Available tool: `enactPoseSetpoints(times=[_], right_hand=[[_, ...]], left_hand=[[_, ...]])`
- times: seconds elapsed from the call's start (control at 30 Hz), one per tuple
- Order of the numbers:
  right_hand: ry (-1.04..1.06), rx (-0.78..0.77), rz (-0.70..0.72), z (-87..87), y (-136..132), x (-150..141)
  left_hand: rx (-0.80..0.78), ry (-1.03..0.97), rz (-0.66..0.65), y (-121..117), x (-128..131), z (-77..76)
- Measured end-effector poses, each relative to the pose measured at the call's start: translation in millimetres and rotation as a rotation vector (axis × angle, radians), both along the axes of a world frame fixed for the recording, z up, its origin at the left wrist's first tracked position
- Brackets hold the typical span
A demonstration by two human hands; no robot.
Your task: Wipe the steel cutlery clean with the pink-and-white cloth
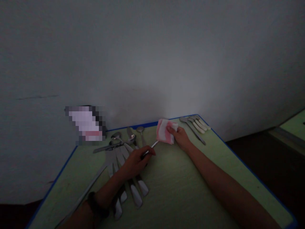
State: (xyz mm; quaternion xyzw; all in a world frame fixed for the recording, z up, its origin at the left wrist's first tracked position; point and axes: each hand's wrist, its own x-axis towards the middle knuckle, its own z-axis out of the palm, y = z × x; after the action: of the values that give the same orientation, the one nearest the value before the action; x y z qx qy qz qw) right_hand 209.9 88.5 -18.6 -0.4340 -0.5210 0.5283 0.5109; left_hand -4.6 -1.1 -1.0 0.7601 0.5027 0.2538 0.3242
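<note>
My left hand (138, 160) is closed around the handle of a piece of cutlery (154, 144). A thin metal shaft runs from it up to the right, and its far end is hidden by a folded pink-and-white cloth (164, 135), so its kind does not show. My right hand (182, 138) grips that cloth with the thumb on top. Beneath and beside my left forearm lies a spread of metal cutlery, including a spoon (140, 129) and several broad-handled pieces (136, 194). Right of the cloth, a few forks (195, 122) with pale handles rest beside a longer metal piece (196, 133).
A pale green table (181, 190) with a blue edge stands against a grey wall (152, 57). At the back left, a blurred-out phone-like device (87, 124) leans on the wall. Part of another green surface (293, 127) shows at the far right.
</note>
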Motion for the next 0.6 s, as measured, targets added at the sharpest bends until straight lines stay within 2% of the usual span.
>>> enactPoseSetpoints(times=[0.13, 0.3, 0.43, 0.6], right_hand=[[0.091, -0.031, 0.132, -5.1, 2.6, 3.1], [0.082, -0.001, 0.155, -7.1, 2.8, 3.2], [-0.041, 0.084, 0.142, -3.2, -0.2, 0.8], [-0.323, 0.21, 0.134, 3.4, -3.5, -2.8]], left_hand=[[-0.027, 0.008, 0.003, -0.6, -0.4, -0.1], [-0.035, -0.009, -0.011, -1.4, -1.1, 0.9], [-0.041, -0.006, -0.013, -2.0, -0.3, 4.9], [-0.019, -0.004, -0.03, -2.0, 0.7, 8.4]])
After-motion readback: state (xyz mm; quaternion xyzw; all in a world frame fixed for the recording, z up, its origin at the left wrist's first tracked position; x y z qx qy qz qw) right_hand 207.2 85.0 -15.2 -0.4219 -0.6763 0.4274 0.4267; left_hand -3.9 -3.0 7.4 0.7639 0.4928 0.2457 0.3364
